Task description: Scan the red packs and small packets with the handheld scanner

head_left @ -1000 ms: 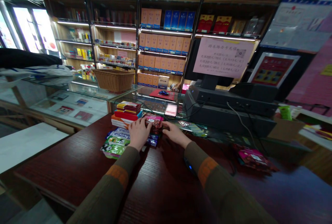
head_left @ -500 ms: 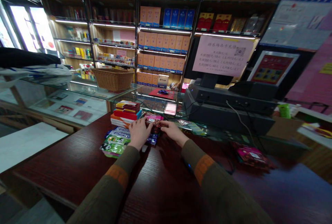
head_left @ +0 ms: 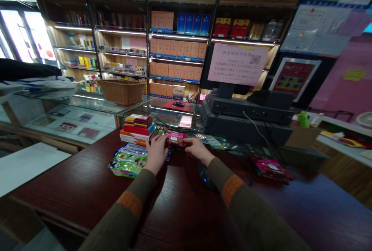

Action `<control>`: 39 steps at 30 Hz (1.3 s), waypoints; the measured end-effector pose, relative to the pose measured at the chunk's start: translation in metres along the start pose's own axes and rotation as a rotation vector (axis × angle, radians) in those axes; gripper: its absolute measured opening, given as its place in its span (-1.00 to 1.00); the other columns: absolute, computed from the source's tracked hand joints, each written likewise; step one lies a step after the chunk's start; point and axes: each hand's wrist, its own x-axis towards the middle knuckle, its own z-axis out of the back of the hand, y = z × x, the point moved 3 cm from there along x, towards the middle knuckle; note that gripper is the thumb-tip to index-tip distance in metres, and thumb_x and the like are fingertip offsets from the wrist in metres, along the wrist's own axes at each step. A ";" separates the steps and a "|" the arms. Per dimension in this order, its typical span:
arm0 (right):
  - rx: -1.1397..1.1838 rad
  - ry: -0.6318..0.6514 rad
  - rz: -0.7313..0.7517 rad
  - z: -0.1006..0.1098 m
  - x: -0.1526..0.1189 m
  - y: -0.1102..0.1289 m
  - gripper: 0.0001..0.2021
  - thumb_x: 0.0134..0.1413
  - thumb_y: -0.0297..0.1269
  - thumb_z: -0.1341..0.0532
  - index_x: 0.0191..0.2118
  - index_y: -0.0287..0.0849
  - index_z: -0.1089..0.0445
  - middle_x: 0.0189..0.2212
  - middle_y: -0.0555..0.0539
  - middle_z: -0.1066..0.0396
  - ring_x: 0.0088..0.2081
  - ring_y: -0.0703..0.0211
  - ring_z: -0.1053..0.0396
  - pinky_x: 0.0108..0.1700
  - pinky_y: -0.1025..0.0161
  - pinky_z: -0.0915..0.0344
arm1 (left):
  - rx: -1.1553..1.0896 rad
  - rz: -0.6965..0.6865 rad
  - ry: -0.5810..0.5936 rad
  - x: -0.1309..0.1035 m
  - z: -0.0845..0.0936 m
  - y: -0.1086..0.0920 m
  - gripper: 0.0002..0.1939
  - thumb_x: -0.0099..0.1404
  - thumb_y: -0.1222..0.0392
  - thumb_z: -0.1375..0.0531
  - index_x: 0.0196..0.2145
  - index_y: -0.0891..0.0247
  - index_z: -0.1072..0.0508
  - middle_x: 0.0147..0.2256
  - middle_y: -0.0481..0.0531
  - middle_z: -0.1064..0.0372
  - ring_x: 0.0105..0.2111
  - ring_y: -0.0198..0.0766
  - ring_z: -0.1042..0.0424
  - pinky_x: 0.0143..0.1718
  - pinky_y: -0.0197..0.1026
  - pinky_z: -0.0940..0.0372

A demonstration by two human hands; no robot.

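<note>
A pink and brown snack packet [head_left: 176, 137] lies at the back of the dark wooden desk, between my two hands. My right hand [head_left: 200, 150] pinches its right end with thumb and fingers. At its left end my left hand [head_left: 157, 153] has bent fingers closed on the packet; the fingertips are partly hidden. Left of that hand lie a green panda-printed packet [head_left: 128, 162] and blue-white packets [head_left: 132, 148]. Behind them rises a stack of small boxes [head_left: 137, 130] in red, yellow, orange and white. A dark green packet [head_left: 159, 130] shows behind my left fingers.
A black computer mouse [head_left: 205, 177] sits beside my right forearm. Another pink-brown packet [head_left: 272, 168] lies on the right of the desk [head_left: 186, 212]. A monitor with a pink paper sign [head_left: 235, 64] stands behind, near cables. A wicker basket [head_left: 122, 92] rests on the glass counter.
Both hands and the pink-brown packet have shifted slightly right relative to the box stack. The dark green packet behind is now more exposed. The view has turned a little to the right.
</note>
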 end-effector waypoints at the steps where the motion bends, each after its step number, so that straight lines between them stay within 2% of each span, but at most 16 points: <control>1: -0.010 -0.005 -0.001 0.002 -0.002 -0.001 -0.42 -0.30 -0.56 -0.19 -0.02 -0.22 -0.57 -0.27 -0.01 -0.60 -0.26 0.08 -0.51 -0.13 0.21 -0.42 | -0.003 -0.009 -0.016 -0.001 -0.001 -0.001 -0.47 0.25 0.37 -0.15 0.16 0.06 -0.38 0.14 0.12 -0.43 0.25 0.01 -0.22 0.33 0.43 0.19; 4: -0.032 -0.029 -0.001 0.010 -0.008 -0.004 -0.43 -0.30 -0.56 -0.19 -0.03 -0.24 -0.58 -0.27 -0.03 -0.60 -0.34 0.13 -0.49 -0.25 0.28 -0.40 | -0.023 -0.041 -0.064 -0.003 -0.003 -0.007 -0.55 0.31 0.36 -0.10 0.12 0.08 -0.44 0.07 0.11 -0.49 0.20 -0.01 -0.29 0.34 0.40 0.18; 8: -0.082 -0.123 -0.039 0.025 -0.019 -0.008 -0.39 -0.27 -0.56 -0.20 0.03 -0.24 -0.55 -0.27 -0.06 -0.61 -0.38 0.14 -0.48 -0.27 0.28 -0.39 | -0.068 -0.093 -0.104 -0.005 -0.007 -0.016 -0.60 0.36 0.32 -0.08 0.09 0.08 -0.48 0.01 0.10 -0.53 0.14 -0.04 -0.36 0.35 0.38 0.20; 16: -0.104 -0.228 0.090 0.063 -0.038 -0.023 -0.53 -0.23 -0.55 -0.21 -0.12 -0.17 -0.62 -0.26 -0.07 -0.63 -0.18 0.01 -0.55 -0.03 0.13 -0.41 | -0.109 -0.187 -0.106 -0.013 -0.024 -0.044 -0.58 0.33 0.38 -0.08 0.06 0.07 -0.49 0.01 0.11 -0.53 0.15 -0.05 -0.36 0.34 0.42 0.19; 22: -0.068 -0.347 0.114 0.086 -0.058 -0.038 -0.64 -0.14 -0.42 -0.28 -0.14 -0.14 -0.62 -0.20 -0.10 -0.63 -0.10 -0.03 -0.54 0.09 0.03 -0.36 | -0.150 -0.250 -0.105 -0.016 -0.033 -0.069 -0.59 0.34 0.35 -0.09 0.08 0.06 -0.47 -0.02 0.08 -0.54 0.12 -0.04 -0.37 0.32 0.40 0.10; 25: -0.054 -0.377 0.121 0.091 -0.071 -0.045 -0.69 -0.08 -0.30 -0.31 -0.14 -0.14 -0.62 -0.16 -0.12 -0.62 -0.08 -0.05 -0.54 0.10 0.02 -0.35 | -0.187 -0.265 -0.109 -0.017 -0.038 -0.078 -0.62 0.37 0.32 -0.10 0.08 0.06 -0.45 -0.01 0.05 -0.53 0.11 -0.07 -0.38 0.34 0.38 0.13; 30: -0.055 -0.524 0.190 0.093 -0.091 -0.052 -0.75 0.00 -0.15 -0.31 -0.20 -0.09 -0.62 -0.15 -0.12 -0.61 -0.07 -0.05 -0.52 0.08 0.02 -0.35 | -0.227 -0.266 -0.117 -0.016 -0.045 -0.089 -0.67 0.40 0.26 -0.10 0.08 0.08 -0.43 -0.04 0.04 -0.54 0.06 -0.12 -0.41 0.37 0.29 0.10; 35: -0.019 -0.614 0.168 0.092 -0.100 -0.062 -0.70 0.06 0.00 -0.27 -0.26 -0.11 -0.59 -0.20 -0.12 -0.61 -0.12 -0.04 -0.51 0.04 0.06 -0.35 | -0.246 -0.256 -0.089 -0.016 -0.052 -0.096 -0.67 0.40 0.26 -0.10 0.09 0.09 -0.41 -0.04 0.02 -0.53 0.04 -0.15 -0.43 0.38 0.27 0.13; 39: -0.031 -0.640 0.131 0.096 -0.099 -0.067 -0.64 0.04 0.08 -0.26 -0.29 -0.12 -0.58 -0.22 -0.13 -0.60 -0.17 -0.05 -0.50 -0.02 0.10 -0.35 | -0.264 -0.247 -0.063 -0.014 -0.057 -0.099 -0.65 0.41 0.29 -0.09 0.09 0.06 -0.41 -0.05 0.00 -0.54 0.02 -0.18 -0.45 0.38 0.26 0.12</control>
